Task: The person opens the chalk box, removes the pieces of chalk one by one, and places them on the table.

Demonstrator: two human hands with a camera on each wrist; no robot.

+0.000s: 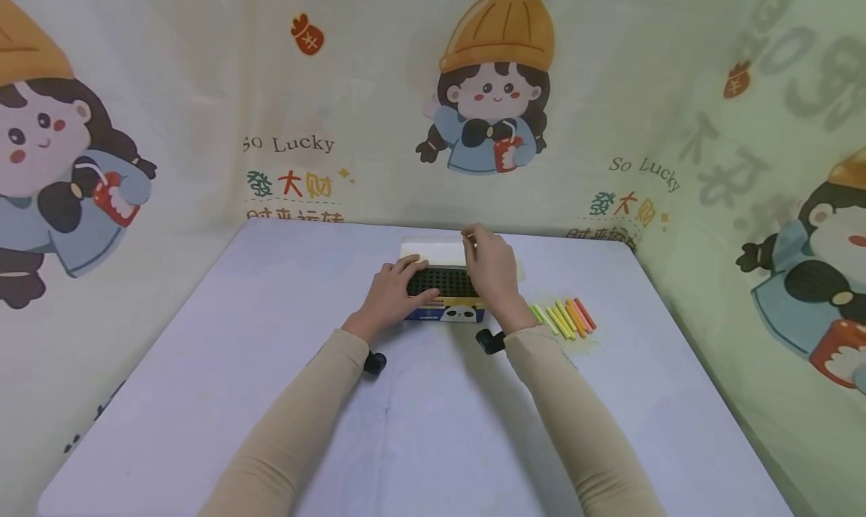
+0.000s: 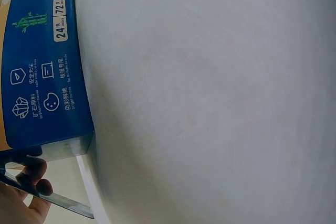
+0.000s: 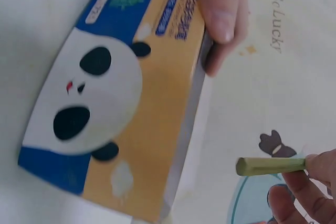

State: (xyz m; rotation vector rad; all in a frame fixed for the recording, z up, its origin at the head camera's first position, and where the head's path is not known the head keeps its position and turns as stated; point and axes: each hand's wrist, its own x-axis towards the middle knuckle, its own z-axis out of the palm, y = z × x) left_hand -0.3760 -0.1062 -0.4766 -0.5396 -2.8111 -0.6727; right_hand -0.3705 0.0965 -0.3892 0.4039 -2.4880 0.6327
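Observation:
A chalk box (image 1: 426,312) with a panda on its blue and yellow front stands at the back middle of the table, its white lid (image 1: 436,251) raised behind. Inside it shows a black holed insert (image 1: 443,280). My left hand (image 1: 394,285) grips the box's left end, thumb along the front edge and fingers at the back. Above the box's right end is my right hand (image 1: 492,269). In the right wrist view, its thumb and fingers (image 3: 321,169) pinch a yellow-green chalk stick (image 3: 270,166) near one end.
Several chalk sticks (image 1: 567,318), green, yellow, orange and red, lie in a row on the white table (image 1: 419,434), right of the box. A printed cloth (image 1: 379,89) hangs behind the table and along its sides. Each wrist carries a small black camera (image 1: 490,342).

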